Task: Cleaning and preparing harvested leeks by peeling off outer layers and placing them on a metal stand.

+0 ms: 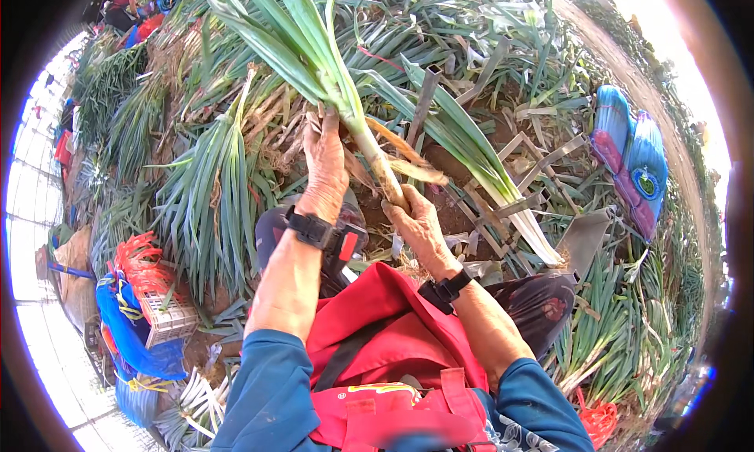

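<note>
Both hands are on a large leek-like green onion (pixel 377 157), its green leaves fanning away from me at the top. My left hand (pixel 327 166) grips it where the leaves begin, with dry scraps near the fingertips. Around the browned lower end of the stalk, my right hand (pixel 421 225) is closed. Loose yellowed outer leaves (pixel 412 163) hang off the stalk's right side. To the right, a trimmed green onion (pixel 500 190) with a white shank lies across a metal frame (pixel 524 204).
Heaped green onions (pixel 212 199) spread ahead and left. A white plastic basket (pixel 171 319) with red plastic strips (pixel 144 260) stands left, beside blue plastic (pixel 129 322). Blue-and-purple wrapped bundles (pixel 633 157) lie right. A red apron (pixel 377 328) covers my lap.
</note>
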`<state>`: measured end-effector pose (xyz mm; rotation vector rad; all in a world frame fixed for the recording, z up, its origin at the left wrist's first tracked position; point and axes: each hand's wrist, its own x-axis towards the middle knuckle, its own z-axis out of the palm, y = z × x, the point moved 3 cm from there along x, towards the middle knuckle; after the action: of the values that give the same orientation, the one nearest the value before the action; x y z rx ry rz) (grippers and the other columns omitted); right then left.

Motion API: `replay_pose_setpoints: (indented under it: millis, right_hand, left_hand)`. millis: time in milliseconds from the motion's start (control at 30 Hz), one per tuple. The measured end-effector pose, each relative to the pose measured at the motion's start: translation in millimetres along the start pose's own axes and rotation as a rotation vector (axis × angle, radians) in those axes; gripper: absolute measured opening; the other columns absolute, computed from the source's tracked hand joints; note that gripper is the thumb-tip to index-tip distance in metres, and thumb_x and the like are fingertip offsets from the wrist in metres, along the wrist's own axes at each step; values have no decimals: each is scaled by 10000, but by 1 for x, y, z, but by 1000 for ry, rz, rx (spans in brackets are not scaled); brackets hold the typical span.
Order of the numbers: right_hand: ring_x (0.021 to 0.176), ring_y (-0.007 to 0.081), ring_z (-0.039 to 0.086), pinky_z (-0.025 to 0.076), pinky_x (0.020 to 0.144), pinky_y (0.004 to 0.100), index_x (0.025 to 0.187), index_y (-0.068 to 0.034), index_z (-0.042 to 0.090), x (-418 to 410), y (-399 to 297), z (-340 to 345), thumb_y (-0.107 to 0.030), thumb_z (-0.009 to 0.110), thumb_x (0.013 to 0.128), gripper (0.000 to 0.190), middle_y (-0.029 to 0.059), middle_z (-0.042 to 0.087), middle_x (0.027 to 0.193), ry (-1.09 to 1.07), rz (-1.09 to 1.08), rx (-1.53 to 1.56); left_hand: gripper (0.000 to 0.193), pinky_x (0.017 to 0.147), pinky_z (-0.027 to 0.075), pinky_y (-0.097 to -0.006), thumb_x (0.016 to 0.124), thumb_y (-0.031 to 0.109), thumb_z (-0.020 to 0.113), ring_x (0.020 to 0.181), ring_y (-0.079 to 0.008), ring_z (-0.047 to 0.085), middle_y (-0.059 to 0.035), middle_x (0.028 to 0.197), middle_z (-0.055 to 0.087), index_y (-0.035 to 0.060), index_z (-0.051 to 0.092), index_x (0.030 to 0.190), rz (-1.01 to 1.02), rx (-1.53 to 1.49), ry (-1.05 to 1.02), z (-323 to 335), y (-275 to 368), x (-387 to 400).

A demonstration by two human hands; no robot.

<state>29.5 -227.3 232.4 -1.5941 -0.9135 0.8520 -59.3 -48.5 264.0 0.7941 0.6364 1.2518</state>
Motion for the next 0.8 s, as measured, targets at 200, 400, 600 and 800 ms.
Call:
replay_pose_setpoints:
  millis: [200,400,600,800]
  right_hand:
    - [761,167,600,489,704,329,1131,-28,592,-11,7,8,-336,625,943,362,106,662,829,56,19,1]
    - [599,99,518,420,531,277,1152,-64,567,-14,19,12,-354,546,1001,328,32,583,713,-3,122,148]
    - [506,89,462,365,442,261,1259,-95,520,-24,20,10,-366,495,1023,361,7,537,668,-50,188,270]
    - [506,95,441,356,444,267,1432,-125,427,-39,29,0,-384,458,1032,478,1,513,661,-184,335,195]
  left_hand:
    - [407,726,522,-332,952,363,628,858,-184,613,-68,1004,634,19,590,1167,-91,-122,312,3,-28,2]
    - [383,585,526,-347,949,379,626,704,-200,627,-86,879,642,9,612,1046,-312,-78,354,-17,-40,3]
    - [231,361,290,-244,975,304,560,405,-108,433,-16,614,563,125,593,833,-680,70,118,-27,-49,-10]
    - [269,366,269,-221,991,323,534,393,-83,317,11,576,482,117,585,824,-948,39,32,-45,-63,-28]
